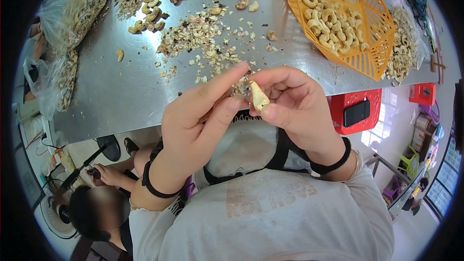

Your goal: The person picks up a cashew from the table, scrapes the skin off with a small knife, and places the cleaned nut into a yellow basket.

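My right hand pinches a pale cashew nut between its thumb and bent fingers, with the narrow end up. Close beside it is my left hand, its index finger stretched out and its thumb apart from it. Small flaky bits show in the gap between those two fingertips; whether the left hand holds any of them I cannot tell. Both hands are in front of the metal table's near edge. Behind them on the table lies a pile of cashew skins and crumbs.
A yellow basket of peeled cashews stands back right, with bagged cashews beside it. Several unpeeled cashews and bags of skins lie left. A phone rests on a red stool. Another person sits at lower left.
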The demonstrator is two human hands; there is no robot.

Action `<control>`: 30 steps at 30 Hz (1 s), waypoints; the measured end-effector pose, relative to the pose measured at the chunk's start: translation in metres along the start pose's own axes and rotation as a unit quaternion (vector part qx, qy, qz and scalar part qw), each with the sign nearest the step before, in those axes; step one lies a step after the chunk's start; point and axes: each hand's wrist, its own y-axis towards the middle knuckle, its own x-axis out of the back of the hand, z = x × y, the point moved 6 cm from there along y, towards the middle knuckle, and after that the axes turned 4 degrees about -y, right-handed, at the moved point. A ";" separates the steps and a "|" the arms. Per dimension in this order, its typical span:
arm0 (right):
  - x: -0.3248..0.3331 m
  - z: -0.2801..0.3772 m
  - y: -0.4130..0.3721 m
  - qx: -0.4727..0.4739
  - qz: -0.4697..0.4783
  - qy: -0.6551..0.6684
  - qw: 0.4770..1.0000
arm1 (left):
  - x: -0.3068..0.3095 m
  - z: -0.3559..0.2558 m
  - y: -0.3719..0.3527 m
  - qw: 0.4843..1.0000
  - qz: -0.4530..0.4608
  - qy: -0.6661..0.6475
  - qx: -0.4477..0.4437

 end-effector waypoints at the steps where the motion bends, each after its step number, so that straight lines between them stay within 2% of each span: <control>1: 0.000 0.001 0.000 0.006 0.000 0.009 1.000 | 0.000 0.001 -0.001 1.000 0.007 -0.008 0.022; 2: 0.000 0.002 0.000 0.012 0.000 0.017 1.000 | 0.000 0.003 -0.002 0.999 0.014 -0.016 0.044; 6: 0.001 0.002 0.000 0.001 0.000 0.018 1.000 | -0.002 0.002 -0.001 0.999 0.047 0.007 0.024; 9: 0.003 0.001 -0.001 0.003 -0.005 -0.010 1.000 | -0.005 0.001 0.001 0.998 0.058 0.011 -0.003; 11: 0.002 0.001 -0.001 0.009 -0.006 -0.002 1.000 | -0.006 -0.007 0.002 0.991 0.051 0.100 -0.069; 15: 0.003 0.003 -0.002 -0.011 -0.018 0.004 1.000 | -0.004 -0.011 0.002 0.988 0.063 0.112 -0.082; 17: 0.003 0.001 -0.003 -0.062 0.000 0.017 0.998 | -0.002 0.001 0.000 0.996 0.085 -0.005 0.038; 21: 0.002 -0.004 -0.001 -0.078 0.019 0.058 0.995 | 0.001 0.004 0.002 0.991 0.107 -0.034 0.077; 23: 0.004 -0.006 -0.002 -0.108 0.018 0.102 0.989 | 0.001 0.009 0.001 0.980 0.071 -0.121 0.144; 30: 0.007 -0.004 0.000 -0.108 0.013 0.108 0.988 | -0.002 0.008 0.000 0.990 0.080 -0.043 0.104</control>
